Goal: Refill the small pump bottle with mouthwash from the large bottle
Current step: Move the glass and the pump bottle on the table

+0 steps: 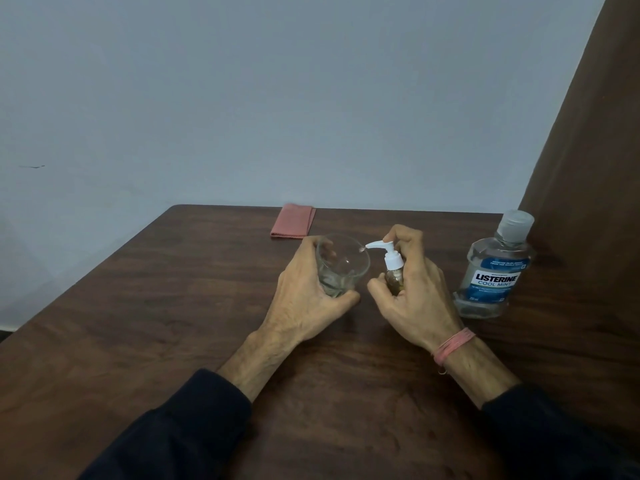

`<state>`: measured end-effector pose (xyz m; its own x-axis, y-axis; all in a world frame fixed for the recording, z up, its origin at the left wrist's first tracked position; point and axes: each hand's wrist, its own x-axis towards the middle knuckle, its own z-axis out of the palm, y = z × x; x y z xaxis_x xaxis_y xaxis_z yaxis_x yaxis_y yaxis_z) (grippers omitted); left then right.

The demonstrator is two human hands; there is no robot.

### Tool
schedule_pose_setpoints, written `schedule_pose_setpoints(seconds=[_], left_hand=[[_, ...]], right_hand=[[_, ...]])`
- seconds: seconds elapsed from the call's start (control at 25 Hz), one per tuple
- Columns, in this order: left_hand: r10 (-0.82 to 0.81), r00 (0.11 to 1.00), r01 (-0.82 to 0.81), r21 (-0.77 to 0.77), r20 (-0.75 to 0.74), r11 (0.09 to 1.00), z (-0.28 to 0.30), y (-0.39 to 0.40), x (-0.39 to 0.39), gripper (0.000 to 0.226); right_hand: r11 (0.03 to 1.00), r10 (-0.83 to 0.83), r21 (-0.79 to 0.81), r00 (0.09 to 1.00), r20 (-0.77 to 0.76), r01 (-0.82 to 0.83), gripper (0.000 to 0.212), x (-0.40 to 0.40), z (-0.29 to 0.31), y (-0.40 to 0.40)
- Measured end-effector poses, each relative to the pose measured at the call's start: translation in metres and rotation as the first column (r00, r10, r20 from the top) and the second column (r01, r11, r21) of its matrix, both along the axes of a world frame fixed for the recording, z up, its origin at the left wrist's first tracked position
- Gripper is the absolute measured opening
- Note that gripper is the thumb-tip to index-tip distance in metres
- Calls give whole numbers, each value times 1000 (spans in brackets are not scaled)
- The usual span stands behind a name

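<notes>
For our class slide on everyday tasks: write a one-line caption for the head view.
Left hand holds a glass; right hand aims the pump bottle nozzle at it, large mouthwash bottle capped.

A dark wooden table stands against a pale blue-grey wall, a brown curtain at right.

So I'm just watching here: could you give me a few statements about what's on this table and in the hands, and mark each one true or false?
1. The left hand grips a clear glass. True.
2. The right hand holds the small pump bottle, its nozzle pointing toward the glass. True.
3. The large mouthwash bottle lies on its side with its cap off. False: it stands upright, capped, to the right of the hands.
4. A folded pink cloth lies under the glass. False: it lies apart, at the table's far edge.
</notes>
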<state>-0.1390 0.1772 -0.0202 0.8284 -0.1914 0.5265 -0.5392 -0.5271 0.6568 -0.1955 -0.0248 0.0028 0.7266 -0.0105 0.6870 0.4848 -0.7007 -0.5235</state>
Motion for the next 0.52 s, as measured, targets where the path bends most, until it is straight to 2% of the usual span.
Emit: schedule_pose_setpoints(seconds=[0.4,0.52], left_hand=[[25,999,-24,-29,37,999,-4,-3,1,82],[22,999,-21,-28,44,999,-1,-2,0,81]], right_hand=[[993,50,-105,999,17,-48,62,-3,1,3],[994,47,-94,999,-4,-47,61,0,0,5]])
